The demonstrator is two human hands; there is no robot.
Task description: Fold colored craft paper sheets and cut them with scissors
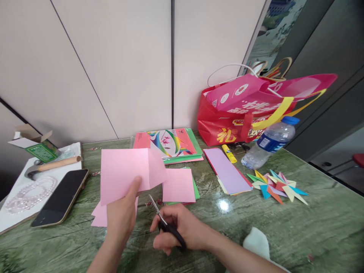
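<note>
My left hand (123,206) grips a creased sheet of pink paper (125,170) near its lower edge, thumb on top, with the right part folded at an angle. In my right hand (182,227) is a pair of scissors (170,229) with black handles, its blades pointing up and left, apart from the paper. Beneath the left hand lie smaller pink paper pieces (99,216), partly hidden. A stack of pink and green paper squares (179,185) lies on the table between and beyond my hands.
On the green marbled table (227,235), a paper pack (167,142), purple strips (227,170), a glue stick (229,153), a water bottle (270,142) and folded paper stars (277,185) lie beyond. A red bag (222,125) stands behind; a phone (61,197) and a sickle-like tool (57,165) are left.
</note>
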